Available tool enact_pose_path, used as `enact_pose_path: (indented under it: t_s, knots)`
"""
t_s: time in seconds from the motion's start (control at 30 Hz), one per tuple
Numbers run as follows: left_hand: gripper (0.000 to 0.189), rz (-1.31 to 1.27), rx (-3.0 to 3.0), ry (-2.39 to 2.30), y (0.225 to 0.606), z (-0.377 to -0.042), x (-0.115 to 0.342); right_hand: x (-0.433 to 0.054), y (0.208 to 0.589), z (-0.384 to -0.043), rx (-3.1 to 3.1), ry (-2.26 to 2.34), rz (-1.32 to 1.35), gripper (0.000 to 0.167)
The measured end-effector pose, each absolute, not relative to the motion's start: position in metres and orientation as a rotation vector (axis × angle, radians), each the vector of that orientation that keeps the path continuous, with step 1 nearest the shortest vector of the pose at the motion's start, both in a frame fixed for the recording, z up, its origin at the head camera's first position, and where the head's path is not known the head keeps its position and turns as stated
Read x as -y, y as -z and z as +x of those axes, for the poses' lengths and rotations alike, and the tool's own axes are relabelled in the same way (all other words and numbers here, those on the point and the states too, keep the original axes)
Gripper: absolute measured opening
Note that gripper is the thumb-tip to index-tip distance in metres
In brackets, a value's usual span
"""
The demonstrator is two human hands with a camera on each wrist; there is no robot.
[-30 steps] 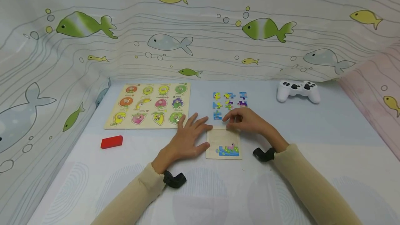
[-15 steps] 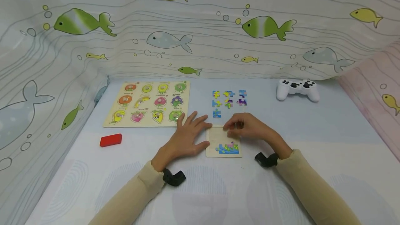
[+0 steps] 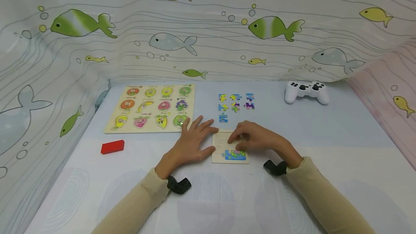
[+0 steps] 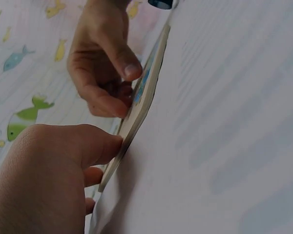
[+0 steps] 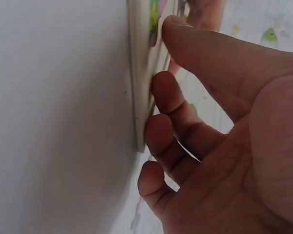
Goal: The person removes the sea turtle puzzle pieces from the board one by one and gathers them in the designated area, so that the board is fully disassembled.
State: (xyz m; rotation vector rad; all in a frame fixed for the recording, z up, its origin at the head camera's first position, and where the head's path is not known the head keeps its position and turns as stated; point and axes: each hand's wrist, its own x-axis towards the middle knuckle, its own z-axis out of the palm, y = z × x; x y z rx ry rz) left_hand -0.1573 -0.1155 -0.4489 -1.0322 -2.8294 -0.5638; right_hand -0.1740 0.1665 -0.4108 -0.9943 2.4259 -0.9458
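Note:
A small wooden puzzle tray (image 3: 220, 142) lies in front of me, with joined blue-and-green jigsaw pieces (image 3: 232, 156) in its lower right part. My left hand (image 3: 192, 142) is spread beside it; the thumb touches the left edge and the index fingertip is at the upper left corner. Over the tray's right half is my right hand (image 3: 255, 136), its fingers loosely bent. In the right wrist view its thumb (image 5: 195, 46) touches a colourful piece (image 5: 155, 22). No piece shows between thumb and fingers. Several loose jigsaw pieces (image 3: 223, 118) lie behind the tray.
A fruit peg-puzzle board (image 3: 108, 130) lies at the back left, close to my left fingertips. In front of it sits a red block (image 3: 112, 147). A white game controller (image 3: 307, 93) rests at the back right. Fish-patterned cloth (image 3: 214, 57) rises behind the table.
My right hand has come down from beside the loose pieces onto the tray, its thumb now by the joined pieces. My left hand stays at the tray's edge. The head view has shifted slightly.

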Motion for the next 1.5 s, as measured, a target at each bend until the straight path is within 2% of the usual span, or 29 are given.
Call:
enact_pose_path:
  t_s: [0.27, 0.6, 1.5]
  knots:
    - [0.056, -1.03, 2.817, 0.548, 0.449, -0.158, 0.118, -0.162, 0.405, -0.168, -2.39, 0.814, -1.133, 0.031]
    - [0.061, -1.024, 2.836, 0.536, 0.449, -0.159, 0.118, -0.157, 0.403, -0.163, -2.394, 0.77, -1.122, 0.035]
    - [0.061, -1.013, 2.862, 0.532, 0.451, -0.158, 0.115, -0.155, 0.404, -0.158, -2.344, 0.834, -1.156, 0.031]
